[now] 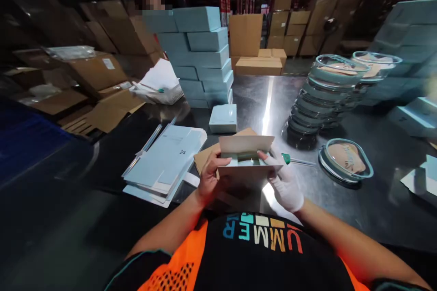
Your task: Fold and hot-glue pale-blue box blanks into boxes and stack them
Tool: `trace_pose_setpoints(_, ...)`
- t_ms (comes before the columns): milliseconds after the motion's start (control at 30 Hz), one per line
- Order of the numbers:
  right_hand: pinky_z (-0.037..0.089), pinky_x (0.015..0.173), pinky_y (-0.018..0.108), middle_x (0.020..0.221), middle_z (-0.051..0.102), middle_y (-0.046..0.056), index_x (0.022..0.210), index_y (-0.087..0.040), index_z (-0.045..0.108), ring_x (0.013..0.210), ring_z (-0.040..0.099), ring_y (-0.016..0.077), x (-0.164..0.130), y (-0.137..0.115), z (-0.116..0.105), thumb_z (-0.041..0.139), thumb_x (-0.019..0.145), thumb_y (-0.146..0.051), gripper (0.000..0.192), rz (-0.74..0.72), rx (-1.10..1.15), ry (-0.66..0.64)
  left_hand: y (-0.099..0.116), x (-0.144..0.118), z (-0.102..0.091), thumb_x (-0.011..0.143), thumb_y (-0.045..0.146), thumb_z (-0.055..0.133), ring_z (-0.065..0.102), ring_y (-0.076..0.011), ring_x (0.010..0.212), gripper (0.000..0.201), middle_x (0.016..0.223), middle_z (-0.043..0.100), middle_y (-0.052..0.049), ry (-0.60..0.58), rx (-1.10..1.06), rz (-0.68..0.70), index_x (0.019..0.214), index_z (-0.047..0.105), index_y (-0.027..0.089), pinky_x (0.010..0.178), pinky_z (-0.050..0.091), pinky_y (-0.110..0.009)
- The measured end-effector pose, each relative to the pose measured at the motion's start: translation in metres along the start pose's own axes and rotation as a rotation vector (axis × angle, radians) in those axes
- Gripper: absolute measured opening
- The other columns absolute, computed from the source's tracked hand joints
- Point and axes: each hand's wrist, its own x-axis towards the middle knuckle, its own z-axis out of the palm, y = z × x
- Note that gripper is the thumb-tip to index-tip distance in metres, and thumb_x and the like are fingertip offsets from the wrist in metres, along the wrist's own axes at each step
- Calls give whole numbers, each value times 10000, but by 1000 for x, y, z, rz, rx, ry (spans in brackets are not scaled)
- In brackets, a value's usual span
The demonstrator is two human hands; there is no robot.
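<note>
A small pale cardboard box (246, 146) is held up in front of me over the dark metal table (259, 100), its flap open toward me. My left hand (210, 177), bare, grips its left side. My right hand (285, 182), in a white glove, grips its right side with the thumb inside the opening. Something greenish sits inside the box. Left of my hands lies a stack of flat pale blue box blanks (164, 161). Just beyond the box stands one closed pale blue box (223, 118). A brown cardboard sheet (205, 154) lies under my hands.
A tall stack of pale blue boxes (201, 54) stands at the back left, with a person behind it. Stacked round clear-lidded trays (327, 86) and a single one (345, 160) are at the right. A green-handled tool (297, 160) lies by my right hand. Brown cartons surround the table.
</note>
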Motion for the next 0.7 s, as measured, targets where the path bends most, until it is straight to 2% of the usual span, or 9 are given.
trace_pose_setpoints(100,550,1195,600,1233,792,138,1241,-254,738,1241,740,366,12,-7,22,599,1018,-606,439,171,33,149,7,9,8,888,803,753,742,-327,1177,625,1293,730,-161,77,-28,22,1117,758,221,1005,632,-491)
trace_pose_setpoints(167,559,1177,577,1297,769,132,1296,-261,663,1254,725,340,21,-9,30,629,971,-450,378,214,18,247,7,9,11,908,830,706,732,-320,1208,681,1380,691,-172,141,-49,32,1247,709,240,988,634,-469)
trace_pose_setpoints(233,577,1159,525,1416,720,142,1400,-266,572,1312,704,314,26,-9,28,612,922,-363,490,212,12,294,5,7,9,832,840,785,726,-339,1228,731,1350,705,-165,94,-38,38,1258,728,248,1008,629,-484)
trace_pose_setpoints(300,610,1098,479,1486,683,152,1473,-263,512,1293,716,291,29,-7,15,561,942,-371,544,217,-47,272,2,7,2,752,753,916,736,-335,1162,665,1172,759,-127,-34,15,29,1167,789,248,1049,607,-502)
trace_pose_setpoints(367,604,1073,491,1456,693,171,1406,-243,581,1277,715,316,29,-2,-7,562,968,-434,478,245,-156,217,0,10,-5,718,683,973,734,-313,1095,594,1041,770,-90,-68,59,-6,1095,815,252,1075,579,-493)
trace_pose_setpoints(400,591,1068,517,1376,724,186,1297,-228,647,1260,713,351,27,3,-18,618,947,-471,427,278,-220,187,0,13,-8,718,690,969,729,-302,1070,594,1020,768,-79,-23,65,-34,1088,815,252,1064,572,-477)
trace_pose_setpoints(467,583,992,554,1022,771,177,1004,-221,706,1109,738,419,23,17,-37,827,779,-455,346,400,-329,115,2,20,-11,713,710,961,721,-287,1036,613,1014,764,-71,120,50,-110,1075,806,239,1003,573,-431)
trace_pose_setpoints(567,577,771,482,571,596,16,921,-234,712,708,712,351,14,44,-52,906,557,-202,414,600,-433,4,9,32,-10,677,709,980,721,-268,990,660,1015,765,-68,248,5,-185,1068,793,213,916,570,-377)
trace_pose_setpoints(700,590,686,404,699,727,33,1094,-219,730,680,717,292,4,67,-63,790,630,-203,468,586,-393,-37,19,40,-7,668,756,962,711,-238,890,736,951,759,-59,282,-44,-228,1101,780,190,822,567,-338)
